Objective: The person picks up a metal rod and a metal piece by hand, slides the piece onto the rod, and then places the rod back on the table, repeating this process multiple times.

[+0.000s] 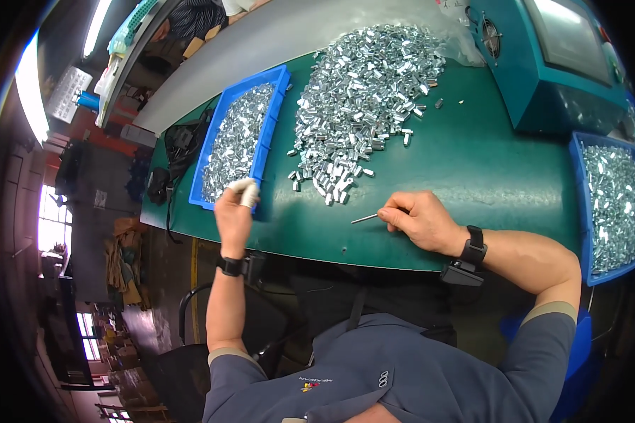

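Observation:
My right hand [425,221] is closed in a pinch around a thin metal rod [365,218], whose free end points left just above the green table. At the near right corner of a blue tray [262,156], my left hand [234,215] is raised, with white covers on some fingertips. Motion blurs those fingers, so whether they hold anything does not show. Small shiny metal parts [238,132] fill the tray. A large heap of short silvery hollow metal pieces [363,92] spreads over the table, its narrow near end lying between my hands.
The green table [473,173] has a curved near edge in front of me. At the far right stands a teal machine [550,92] with a screen. Another blue tray [587,211] of metal parts is at the right edge. Black straps [183,144] lie beside the left tray.

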